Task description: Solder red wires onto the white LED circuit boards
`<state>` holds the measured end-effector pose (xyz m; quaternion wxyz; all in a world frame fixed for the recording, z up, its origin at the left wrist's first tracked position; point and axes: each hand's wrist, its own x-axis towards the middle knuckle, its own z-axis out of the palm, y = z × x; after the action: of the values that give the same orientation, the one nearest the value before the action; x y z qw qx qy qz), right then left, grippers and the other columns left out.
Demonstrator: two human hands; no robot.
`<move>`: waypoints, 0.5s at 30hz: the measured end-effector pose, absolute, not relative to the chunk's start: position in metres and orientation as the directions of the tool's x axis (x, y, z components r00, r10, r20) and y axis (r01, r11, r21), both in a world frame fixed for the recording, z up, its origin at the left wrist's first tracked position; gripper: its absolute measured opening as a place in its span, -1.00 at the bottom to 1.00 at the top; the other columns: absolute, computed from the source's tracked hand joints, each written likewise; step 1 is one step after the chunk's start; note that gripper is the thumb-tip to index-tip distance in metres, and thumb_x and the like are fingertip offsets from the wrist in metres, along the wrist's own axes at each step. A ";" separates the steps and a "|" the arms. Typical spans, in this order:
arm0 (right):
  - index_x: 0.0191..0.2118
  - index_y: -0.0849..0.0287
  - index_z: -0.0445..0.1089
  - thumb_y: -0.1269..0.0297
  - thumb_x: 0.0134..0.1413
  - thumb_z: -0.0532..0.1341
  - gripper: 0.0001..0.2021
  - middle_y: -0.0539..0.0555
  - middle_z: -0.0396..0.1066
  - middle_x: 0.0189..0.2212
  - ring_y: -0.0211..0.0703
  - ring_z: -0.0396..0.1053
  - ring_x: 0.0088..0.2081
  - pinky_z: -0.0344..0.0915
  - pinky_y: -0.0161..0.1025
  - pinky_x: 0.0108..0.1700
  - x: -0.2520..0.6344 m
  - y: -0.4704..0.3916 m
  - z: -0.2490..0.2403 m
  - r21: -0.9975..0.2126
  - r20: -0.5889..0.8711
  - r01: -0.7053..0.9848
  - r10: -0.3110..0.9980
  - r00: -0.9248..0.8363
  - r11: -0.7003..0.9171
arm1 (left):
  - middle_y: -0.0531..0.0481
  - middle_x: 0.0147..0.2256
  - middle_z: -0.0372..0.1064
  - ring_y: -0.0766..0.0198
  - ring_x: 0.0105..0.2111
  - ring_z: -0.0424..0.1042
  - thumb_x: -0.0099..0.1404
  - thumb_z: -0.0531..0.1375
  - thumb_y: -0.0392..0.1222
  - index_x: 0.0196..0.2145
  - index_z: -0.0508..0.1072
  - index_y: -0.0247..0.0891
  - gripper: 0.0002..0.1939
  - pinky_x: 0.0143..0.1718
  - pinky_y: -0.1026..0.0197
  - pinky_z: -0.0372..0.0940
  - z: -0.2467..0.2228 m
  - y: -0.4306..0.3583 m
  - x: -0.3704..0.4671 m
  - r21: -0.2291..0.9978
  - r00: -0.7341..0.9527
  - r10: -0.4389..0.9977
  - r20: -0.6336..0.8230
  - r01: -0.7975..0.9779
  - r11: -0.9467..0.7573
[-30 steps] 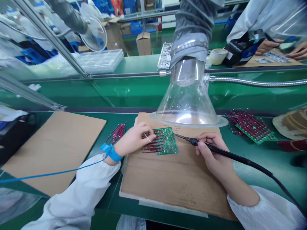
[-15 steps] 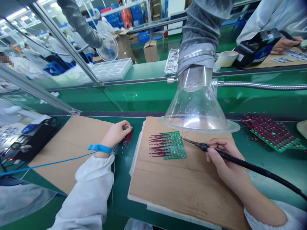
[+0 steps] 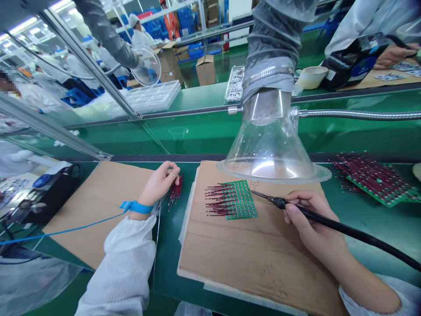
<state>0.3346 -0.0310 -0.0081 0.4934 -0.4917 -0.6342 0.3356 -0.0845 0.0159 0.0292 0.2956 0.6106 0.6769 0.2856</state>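
My right hand (image 3: 311, 215) is closed round the black handle of a soldering iron (image 3: 279, 202), whose tip points left at the edge of a green circuit board (image 3: 241, 199). Rows of solder joints cover the board, and dark red wires stick out to its left. The board lies on a brown cardboard sheet (image 3: 230, 259). To the left, my left hand (image 3: 159, 182) has its fingers pinched on a thin silvery solder wire (image 3: 171, 174), right beside a bundle of loose dark red wires (image 3: 176, 193). A blue wrist strap (image 3: 140, 207) circles my left wrist.
A clear fume-extractor hood (image 3: 271, 151) hangs just behind the board. More wired boards (image 3: 378, 180) are piled at the right. Another cardboard sheet (image 3: 101, 197) and a black device (image 3: 49, 193) are on the left. Across the divider, a co-worker's hand (image 3: 394, 56) is at work.
The fingers of my left hand have shifted slightly over the loose wires, with the solder wire at a new angle. My right hand and the soldering iron stay nearly still.
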 end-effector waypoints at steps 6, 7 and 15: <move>-0.11 0.02 0.48 -0.10 0.44 0.31 -0.71 0.02 0.52 -0.40 -0.16 0.44 -0.49 0.47 -0.19 -0.38 0.331 -0.030 -0.005 -0.917 0.300 0.262 0.953 -0.045 0.301 | 0.02 -0.31 0.57 0.23 -0.28 0.59 0.53 0.21 0.02 0.00 0.48 -0.18 -0.75 -0.18 0.15 0.47 0.030 -0.006 -0.004 0.904 0.204 0.978 -0.047 0.424 -0.045; -0.11 0.02 0.47 -0.11 0.44 0.31 -0.70 0.01 0.51 -0.41 -0.16 0.43 -0.49 0.46 -0.19 -0.37 0.331 -0.030 -0.005 -0.918 0.297 0.261 0.954 -0.046 0.298 | 0.01 -0.31 0.61 0.22 -0.27 0.62 0.51 0.24 0.00 0.03 0.49 -0.18 -0.74 -0.16 0.15 0.49 0.032 -0.011 0.008 0.924 0.260 0.962 -0.086 0.382 -0.021; -0.11 0.03 0.45 -0.10 0.45 0.30 -0.70 0.00 0.48 -0.40 -0.17 0.42 -0.46 0.46 -0.21 -0.35 0.329 -0.032 -0.004 -0.935 0.260 0.235 0.964 -0.060 0.266 | 0.05 -0.46 0.58 0.26 -0.44 0.55 0.43 0.34 0.05 -0.28 0.52 -0.18 -0.74 -0.33 0.20 0.40 0.035 -0.033 0.056 0.945 0.275 0.949 -0.153 0.321 0.060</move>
<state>0.3294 -0.0320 -0.0037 0.4910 -0.4785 -0.6262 0.3713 0.0558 -0.0333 0.0351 0.5115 0.6132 0.5178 0.3068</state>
